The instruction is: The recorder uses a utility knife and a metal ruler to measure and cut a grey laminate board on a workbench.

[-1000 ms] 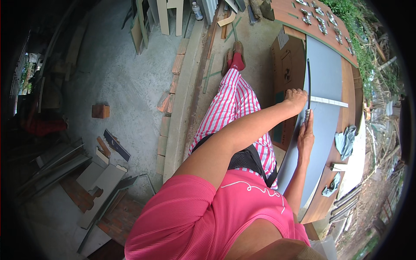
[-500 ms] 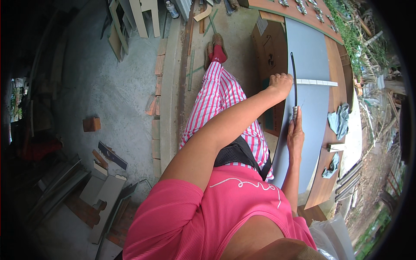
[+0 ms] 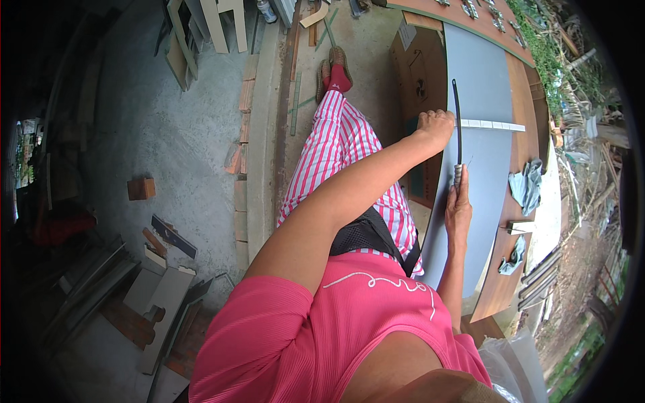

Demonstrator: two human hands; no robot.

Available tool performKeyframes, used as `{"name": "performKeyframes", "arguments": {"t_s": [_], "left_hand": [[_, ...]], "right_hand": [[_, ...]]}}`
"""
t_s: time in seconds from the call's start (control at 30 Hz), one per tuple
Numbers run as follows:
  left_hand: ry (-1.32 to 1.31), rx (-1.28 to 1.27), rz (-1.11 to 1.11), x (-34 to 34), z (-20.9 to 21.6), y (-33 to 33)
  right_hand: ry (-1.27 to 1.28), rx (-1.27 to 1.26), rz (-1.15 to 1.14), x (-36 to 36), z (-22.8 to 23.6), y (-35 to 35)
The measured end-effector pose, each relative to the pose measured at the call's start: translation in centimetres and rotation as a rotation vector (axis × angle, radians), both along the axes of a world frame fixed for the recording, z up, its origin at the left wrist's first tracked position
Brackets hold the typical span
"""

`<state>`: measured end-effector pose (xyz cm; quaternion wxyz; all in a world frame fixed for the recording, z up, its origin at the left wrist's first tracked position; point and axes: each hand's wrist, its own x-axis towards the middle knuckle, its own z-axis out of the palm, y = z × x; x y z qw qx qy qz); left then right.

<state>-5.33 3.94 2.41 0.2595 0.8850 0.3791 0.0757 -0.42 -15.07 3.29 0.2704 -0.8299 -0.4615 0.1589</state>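
My left hand (image 3: 437, 129) is closed at the inner edge of a long grey board (image 3: 480, 195), gripping one end of a thin white strip (image 3: 490, 125) with cross marks. The strip lies across the board, pointing away to the right. In my right hand (image 3: 459, 211) is a hacksaw blade (image 3: 459, 121), dark, narrow and with a hole at its tip. Its wrapped grey handle (image 3: 458, 176) sits between my thumb and fingers. The blade crosses the strip close beside my left hand; whether it touches the strip I cannot tell.
Blue-grey cloths (image 3: 526, 188) and a small pale block (image 3: 521, 227) lie on the brown board (image 3: 494, 295) at right. A cardboard box (image 3: 418, 80) stands beside the grey board. Metal hinges (image 3: 470, 8) rest on a far brown panel. Board offcuts (image 3: 164, 295) and a brick (image 3: 141, 189) lie at left.
The view has shifted very slightly. Both hands, the blade and the strip hold nearly the same places relative to each other.
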Motion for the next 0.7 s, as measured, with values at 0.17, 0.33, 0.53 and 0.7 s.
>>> {"name": "performKeyframes", "arguments": {"t_s": [0.17,0.33,0.53,0.7], "left_hand": [[-0.006,-0.005,0.001,-0.1,0.1,0.1],[-0.005,-0.013,-0.001,0.1,-0.1,-0.2],[0.0,-0.037,-0.02,-0.1,0.3,0.0],[0.015,-0.033,-0.03,-0.2,0.4,0.4]], "right_hand": [[0.004,-0.017,-0.014,0.0,0.3,1.2],[0.153,-0.098,-0.056,0.6,1.7,4.8],[0.029,-0.024,-0.024,0.1,0.7,2.1],[0.031,-0.037,-0.032,-0.3,0.3,0.1]]}}
